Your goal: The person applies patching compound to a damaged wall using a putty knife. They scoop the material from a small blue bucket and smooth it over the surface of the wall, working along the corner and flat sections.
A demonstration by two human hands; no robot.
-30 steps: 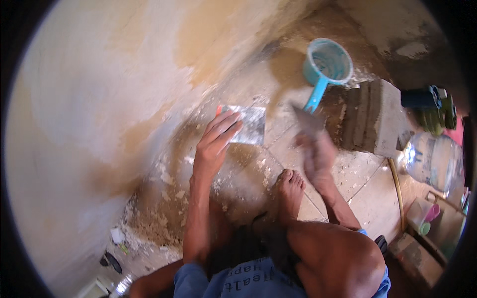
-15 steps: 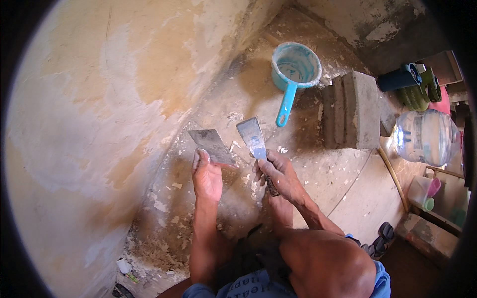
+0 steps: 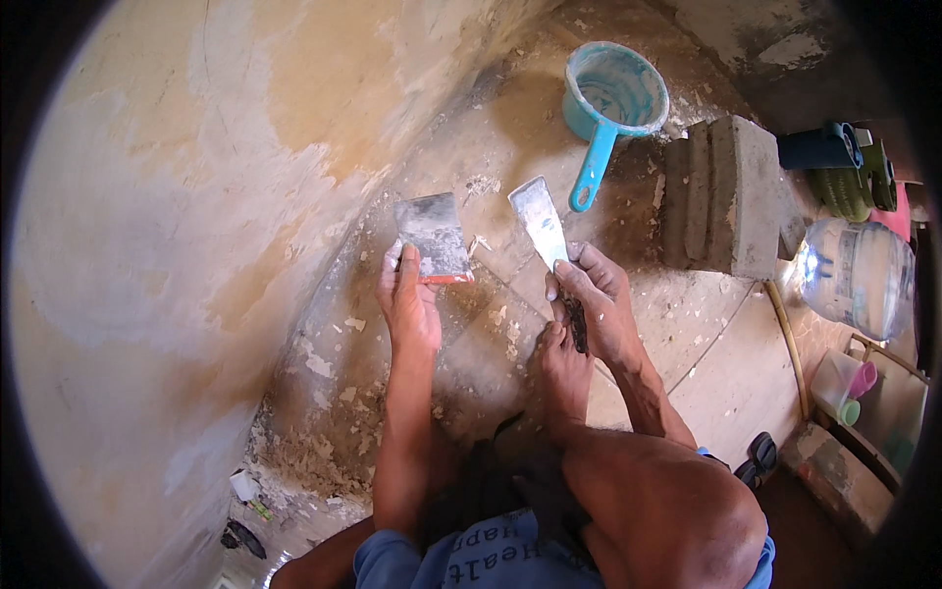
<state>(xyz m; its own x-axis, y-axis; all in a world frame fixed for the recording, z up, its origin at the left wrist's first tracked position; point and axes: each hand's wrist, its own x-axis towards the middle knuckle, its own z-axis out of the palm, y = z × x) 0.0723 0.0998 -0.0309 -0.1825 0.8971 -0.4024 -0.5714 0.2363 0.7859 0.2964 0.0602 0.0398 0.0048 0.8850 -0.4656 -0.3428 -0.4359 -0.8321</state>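
Observation:
My left hand pinches a flat, square metal scraper blade by its left side; the blade is smeared with grey-white paste and has a red lower edge. In my right hand is a putty knife, gripped by its dark handle, its shiny blade pointing up and a little left. The two blades are apart from each other. Beyond the right hand, a turquoise dipper stands on the floor, its inside coated with whitish paste and its handle toward me.
A patchy plastered wall rises on the left. Concrete blocks stand at the right, with a clear water jug and dark containers beyond. Plaster flakes litter the floor. My bare foot is below the right hand.
The left hand has turned the scraper blade so its smeared face shows more squarely. My right hand and putty knife have moved slightly right and up. The view has shifted a little.

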